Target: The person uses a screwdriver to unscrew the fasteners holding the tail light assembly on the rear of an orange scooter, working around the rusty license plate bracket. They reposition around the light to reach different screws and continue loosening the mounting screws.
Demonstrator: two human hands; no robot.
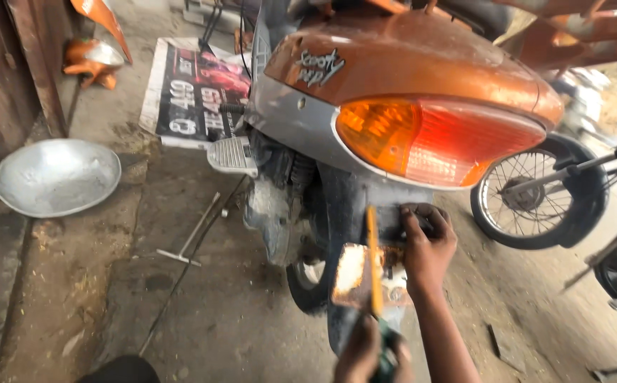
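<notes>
An orange and grey scooter (393, 64) stands with its rear toward me, its orange-red tail light (436, 138) on top. Below it, a rusty white plate (351, 273) hangs on the dark rear mudguard (351, 195). My right hand (427, 245) grips the mudguard just above the plate's right side. My left hand (360, 354), at the bottom edge, holds a screwdriver (373, 262) by its dark green handle. Its yellow shaft points up across the plate. The tip is hard to make out against the mudguard.
A metal bowl (57, 176) lies on the concrete floor at the left. A T-handle wrench (191, 237) rests on the floor beside the scooter. A printed banner (195, 89) lies farther back. Another motorcycle's spoked wheel (535, 191) stands at the right. Orange body panels (96, 60) sit at the top left.
</notes>
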